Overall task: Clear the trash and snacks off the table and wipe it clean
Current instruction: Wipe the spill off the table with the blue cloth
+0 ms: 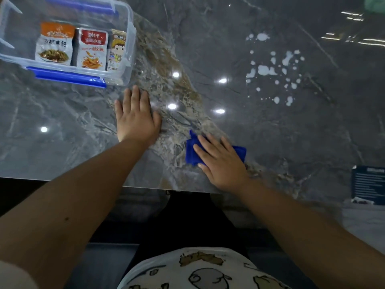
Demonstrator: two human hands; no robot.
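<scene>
My right hand (221,163) lies flat on a blue cloth (239,152), pressing it onto the grey marble table (270,132) near the front edge. My left hand (136,117) rests palm down on the table with fingers spread, holding nothing. A clear plastic box with blue clips (68,77) stands at the far left, just beyond my left hand. Three snack packets stand in it: an orange and white one (54,44), a red and white one (93,51) and a cartoon-print one (117,51). White spilled drops (268,69) dot the table far right of the cloth.
The table's front edge (145,187) runs just below my hands. A dark printed card or sign (367,184) shows at the right edge. My lap and patterned shirt fill the bottom of the view.
</scene>
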